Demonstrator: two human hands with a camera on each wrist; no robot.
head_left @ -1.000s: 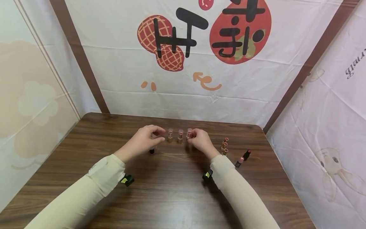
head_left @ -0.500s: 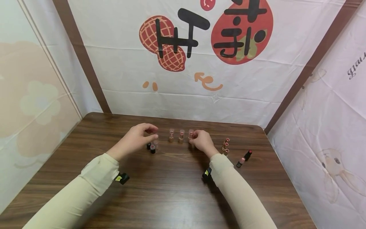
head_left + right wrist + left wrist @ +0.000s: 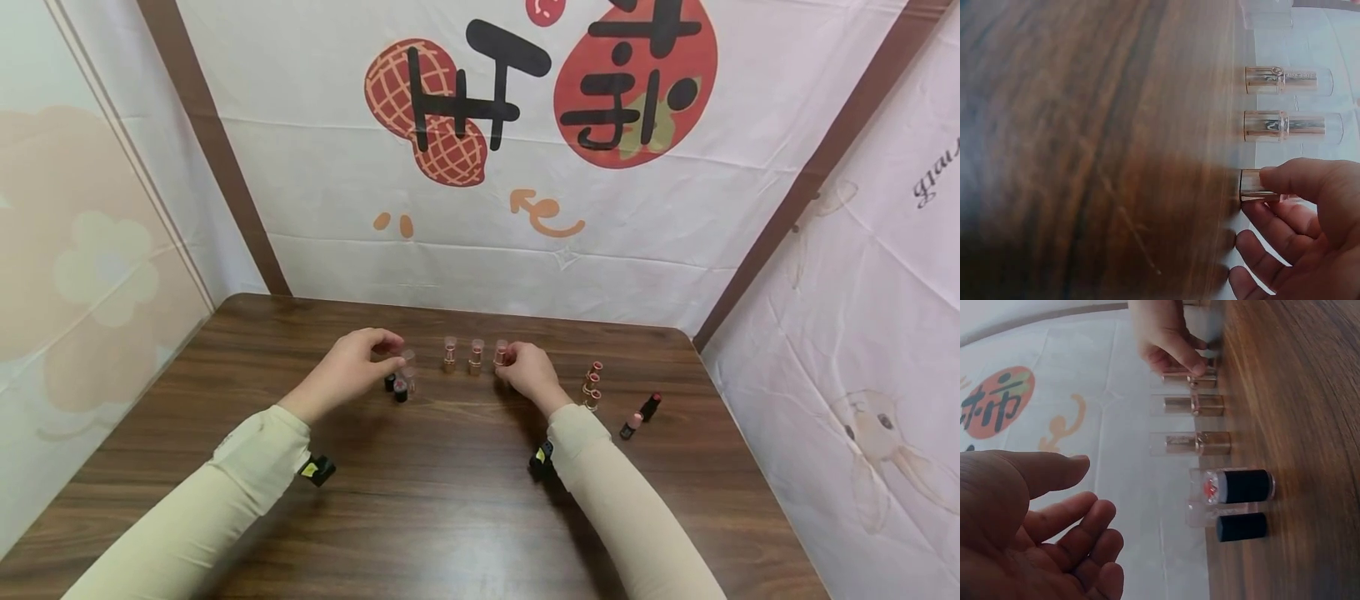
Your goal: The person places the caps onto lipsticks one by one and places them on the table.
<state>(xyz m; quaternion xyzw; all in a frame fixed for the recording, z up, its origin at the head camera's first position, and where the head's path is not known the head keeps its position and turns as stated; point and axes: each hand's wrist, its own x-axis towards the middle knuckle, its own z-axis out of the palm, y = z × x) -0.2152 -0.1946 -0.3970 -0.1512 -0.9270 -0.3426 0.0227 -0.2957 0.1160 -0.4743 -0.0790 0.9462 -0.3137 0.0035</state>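
My right hand (image 3: 531, 372) pinches the rightmost clear-capped gold lipstick (image 3: 1254, 185) between thumb and forefinger, its base down at the table. Two matching lipsticks, a middle one (image 3: 476, 358) and a left one (image 3: 450, 356), stand upright beside it in a row. Left of this row, my left hand (image 3: 347, 367) hovers with thumb and fingers apart, holding nothing, as the left wrist view shows. Close by its fingertips are two short black cylinders, one (image 3: 1242, 527) alone and one (image 3: 1247, 486) among clear plastic covers (image 3: 1197, 514).
Three open gold tubes (image 3: 592, 379) stand in a line on the right of the wooden table (image 3: 450, 500). Farther right are a black lipstick with a red tip (image 3: 651, 407) and one with a pink tip (image 3: 632, 427). A printed cloth (image 3: 315, 167) hangs behind the table.
My left hand has moved left, away from the leftmost gold lipstick, uncovering the black cylinders and clear covers. My right hand stays on the rightmost lipstick.
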